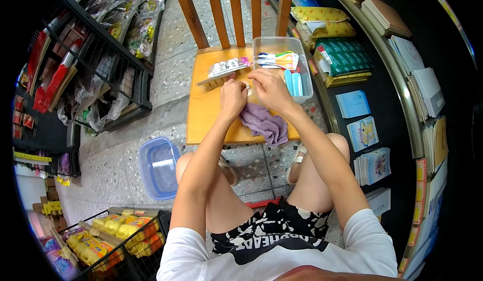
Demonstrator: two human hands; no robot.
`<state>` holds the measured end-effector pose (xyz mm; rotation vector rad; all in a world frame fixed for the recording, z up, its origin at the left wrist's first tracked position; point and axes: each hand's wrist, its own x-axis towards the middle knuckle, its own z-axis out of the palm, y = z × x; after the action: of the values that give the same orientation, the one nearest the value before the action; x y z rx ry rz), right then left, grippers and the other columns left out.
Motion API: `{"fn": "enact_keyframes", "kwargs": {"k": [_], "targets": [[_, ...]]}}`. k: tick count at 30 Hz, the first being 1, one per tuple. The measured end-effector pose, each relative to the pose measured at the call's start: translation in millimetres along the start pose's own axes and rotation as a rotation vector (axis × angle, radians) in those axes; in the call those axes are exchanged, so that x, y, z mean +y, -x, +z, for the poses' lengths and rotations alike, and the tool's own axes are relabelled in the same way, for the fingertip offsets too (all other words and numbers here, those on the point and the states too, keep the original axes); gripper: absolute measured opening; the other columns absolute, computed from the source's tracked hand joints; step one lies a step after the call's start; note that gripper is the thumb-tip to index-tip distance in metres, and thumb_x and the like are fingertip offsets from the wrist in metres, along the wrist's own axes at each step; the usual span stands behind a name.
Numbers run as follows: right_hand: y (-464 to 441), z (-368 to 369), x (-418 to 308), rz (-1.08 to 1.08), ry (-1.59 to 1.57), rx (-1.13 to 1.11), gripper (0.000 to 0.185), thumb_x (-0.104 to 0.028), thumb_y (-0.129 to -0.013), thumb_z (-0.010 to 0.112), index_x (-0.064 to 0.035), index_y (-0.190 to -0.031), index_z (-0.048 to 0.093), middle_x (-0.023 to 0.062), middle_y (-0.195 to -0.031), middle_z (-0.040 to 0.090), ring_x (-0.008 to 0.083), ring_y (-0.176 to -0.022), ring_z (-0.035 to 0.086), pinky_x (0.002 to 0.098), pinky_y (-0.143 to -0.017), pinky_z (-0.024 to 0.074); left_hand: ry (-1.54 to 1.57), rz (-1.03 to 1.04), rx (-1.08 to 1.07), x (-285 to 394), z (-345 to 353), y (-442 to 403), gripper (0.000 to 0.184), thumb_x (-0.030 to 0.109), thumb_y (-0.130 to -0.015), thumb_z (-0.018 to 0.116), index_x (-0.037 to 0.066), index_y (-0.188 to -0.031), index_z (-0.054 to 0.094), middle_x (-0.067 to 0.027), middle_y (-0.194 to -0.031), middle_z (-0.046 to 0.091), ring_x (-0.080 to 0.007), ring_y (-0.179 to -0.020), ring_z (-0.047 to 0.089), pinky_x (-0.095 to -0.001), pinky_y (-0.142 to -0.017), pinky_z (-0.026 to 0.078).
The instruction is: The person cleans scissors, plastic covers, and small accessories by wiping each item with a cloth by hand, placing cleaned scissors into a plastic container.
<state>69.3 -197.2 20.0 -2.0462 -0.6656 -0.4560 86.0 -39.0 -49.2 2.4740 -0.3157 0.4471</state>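
Both hands are close together over the seat of a wooden chair (pixel 204 125). My left hand (pixel 234 98) is closed, its fingertips at a small white piece (pixel 248 87) too small to name. My right hand (pixel 270 88) has its fingers curled just beside that piece; what they pinch is hidden. Below the hands lies a crumpled purple cloth (pixel 265 124), hanging over the seat's front edge. Beyond my left hand sit a brown tray-like pack (pixel 215 81) and a white patterned packet (pixel 226 67). A clear plastic box (pixel 306 87) holds several colourful-handled utensils (pixel 278 59) and light blue pieces (pixel 293 83).
A blue plastic basin (pixel 160 167) stands on the speckled floor to the left. Shelves with booklets (pixel 372 166) and bagged goods (pixel 342 57) run along the right. Black wire racks (pixel 113 74) stand left, and a basket of yellow packs (pixel 95 248) is at lower left.
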Motion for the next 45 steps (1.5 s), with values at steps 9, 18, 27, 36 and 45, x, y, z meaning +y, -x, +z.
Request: {"fn": "enact_keyframes", "kwargs": {"k": [9,18,27,36,45], "targets": [[6,30,-24,-0.128,-0.007,-0.137,0.02,0.002,-0.081,0.052,0.0025,-0.099,0.06,0.0179,-0.101,0.061,0.036,-0.092,0.06,0.0385,-0.079,0.0499,-0.019,0.001,-0.043,-17,-15,13,0.012,0.008,-0.069,0.064,-0.001,-0.077,0.066,-0.022,-0.081,0.061,-0.0399,-0.085,0.058,-0.0476,-0.074,0.047],[28,66,-11,-0.032,0.067,-0.12,0.025,0.005,-0.076,0.048,0.0062,-0.1,0.055,0.0225,-0.098,0.058,0.0405,-0.093,0.056,0.0438,-0.082,0.0474,0.034,-0.065,-0.013,-20,-33,27,0.016,0.011,-0.073,0.064,-0.001,-0.082,0.068,-0.0193,-0.081,0.061,-0.0368,-0.082,0.058,-0.0432,-0.074,0.046],[29,77,-8,0.187,0.126,-0.228,0.032,0.004,-0.076,0.053,0.0081,-0.107,0.057,0.0246,-0.103,0.058,0.0409,-0.1,0.054,0.0423,-0.089,0.045,0.045,-0.051,-0.046,-36,-47,42,0.021,0.009,-0.073,0.067,0.0,-0.092,0.068,-0.0164,-0.087,0.064,-0.0324,-0.086,0.061,-0.0394,-0.079,0.048],[26,84,1,0.126,0.125,-0.183,0.01,-0.001,-0.075,0.057,0.0033,-0.083,0.06,0.0243,-0.092,0.057,0.0415,-0.095,0.054,0.0461,-0.085,0.0444,0.069,-0.049,0.04,-45,-60,58,0.025,0.008,-0.073,0.067,-0.002,-0.096,0.067,-0.0171,-0.097,0.064,-0.0341,-0.091,0.06,-0.0393,-0.081,0.048],[23,83,-2,0.188,0.167,-0.259,0.019,-0.007,-0.073,0.066,0.0011,-0.09,0.064,0.0199,-0.098,0.057,0.0367,-0.1,0.053,0.0417,-0.088,0.0443,-0.058,-0.119,0.009,-47,-71,74,0.028,0.01,-0.073,0.069,-0.002,-0.098,0.066,-0.0168,-0.099,0.063,-0.0335,-0.094,0.058,-0.0394,-0.085,0.046]]}}
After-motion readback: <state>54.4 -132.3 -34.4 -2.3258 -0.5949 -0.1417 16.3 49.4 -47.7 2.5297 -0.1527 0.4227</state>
